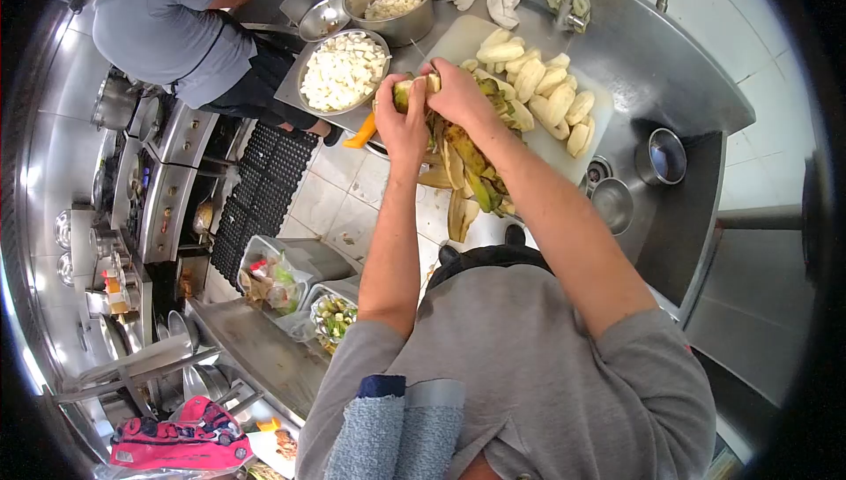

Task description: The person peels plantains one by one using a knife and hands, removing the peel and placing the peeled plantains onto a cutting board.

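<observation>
Both hands are closed around a plantain (403, 94) with part of its green skin on, held over the counter's front edge. My left hand (403, 132) grips it from the left side. My right hand (460, 99) pinches its other end, with the fingertips partly hidden. Below them a heap of green and brown plantain peels (471, 158) hangs over the edge. Peeled plantains (551, 96) lie on a white cutting board (603, 119) behind and to the right. A yellow-orange handle (361, 133) sticks out beside my left hand.
A bowl of white diced pieces (344, 73) stands left of my hands, near a deep steel pot (421, 14). At right is the sink with a steel bowl (661, 158). Bins (300, 260) stand on the floor at left; another person (176, 30) works at upper left.
</observation>
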### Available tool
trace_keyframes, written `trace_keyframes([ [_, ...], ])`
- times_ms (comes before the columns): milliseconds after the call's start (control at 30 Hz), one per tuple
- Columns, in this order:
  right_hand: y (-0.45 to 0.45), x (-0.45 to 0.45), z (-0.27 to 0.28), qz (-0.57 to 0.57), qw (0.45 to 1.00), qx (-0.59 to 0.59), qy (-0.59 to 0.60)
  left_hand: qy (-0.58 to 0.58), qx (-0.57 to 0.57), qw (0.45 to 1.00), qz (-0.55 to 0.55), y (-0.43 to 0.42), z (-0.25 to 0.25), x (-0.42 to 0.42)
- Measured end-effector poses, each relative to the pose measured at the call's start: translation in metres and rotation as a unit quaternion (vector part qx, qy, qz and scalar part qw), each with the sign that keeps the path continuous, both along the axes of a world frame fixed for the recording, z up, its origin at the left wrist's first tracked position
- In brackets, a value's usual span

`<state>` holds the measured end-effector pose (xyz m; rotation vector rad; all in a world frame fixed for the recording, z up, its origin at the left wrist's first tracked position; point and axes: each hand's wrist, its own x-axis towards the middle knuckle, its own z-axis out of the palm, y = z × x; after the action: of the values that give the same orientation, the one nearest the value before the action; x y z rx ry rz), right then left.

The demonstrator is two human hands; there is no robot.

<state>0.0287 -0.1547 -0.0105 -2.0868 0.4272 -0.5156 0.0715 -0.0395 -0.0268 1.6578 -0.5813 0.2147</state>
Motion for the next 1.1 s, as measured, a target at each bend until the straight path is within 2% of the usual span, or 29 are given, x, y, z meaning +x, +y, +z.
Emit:
trace_keyframes([
  [167,-0.004,0.003,0.005,0.055,0.998,0.004,0.014,0.027,-0.019,0.999,0.023,0.007,-0.005,-0.006],
  [267,-0.007,0.004,0.009,0.083,0.996,0.018,0.037,0.036,-0.041,0.999,0.005,0.008,-0.013,0.0],
  [367,-0.006,0.004,0.012,0.09,0.995,-0.013,0.027,0.028,-0.034,0.998,-0.038,0.014,-0.001,-0.001],
  [467,-0.008,0.015,0.004,0.011,0.999,0.02,0.047,0.058,-0.032,0.993,-0.098,0.021,-0.007,0.005],
  [567,-0.009,0.005,0.027,0.056,0.989,0.089,0.104,0.067,-0.086,0.99,-0.088,0.028,-0.01,0.002],
  [667,-0.013,0.005,0.015,0.111,0.99,0.016,0.089,0.088,-0.083,0.989,-0.088,0.034,-0.02,0.013],
  [800,-0.014,0.004,-0.003,0.055,0.997,0.051,0.015,0.104,-0.054,0.991,-0.062,0.042,-0.016,0.008],
  [867,-0.01,-0.003,0.01,0.039,0.992,0.105,0.053,0.107,-0.055,0.992,-0.047,0.045,-0.01,0.006],
  [900,-0.011,-0.006,0.017,0.028,0.988,0.131,0.072,0.118,-0.067,0.989,-0.059,0.048,-0.009,0.006],
  [967,-0.014,-0.002,0.004,0.029,0.996,0.066,0.044,0.143,-0.092,0.982,-0.085,0.055,-0.009,0.005],
  [1000,-0.014,-0.001,0.003,0.035,0.997,0.055,0.043,0.144,-0.06,0.985,-0.073,0.06,-0.006,0.004],
  [1100,-0.012,-0.003,0.003,0.037,0.995,0.072,0.049,0.266,-0.089,0.958,-0.062,0.073,-0.01,0.011],
])
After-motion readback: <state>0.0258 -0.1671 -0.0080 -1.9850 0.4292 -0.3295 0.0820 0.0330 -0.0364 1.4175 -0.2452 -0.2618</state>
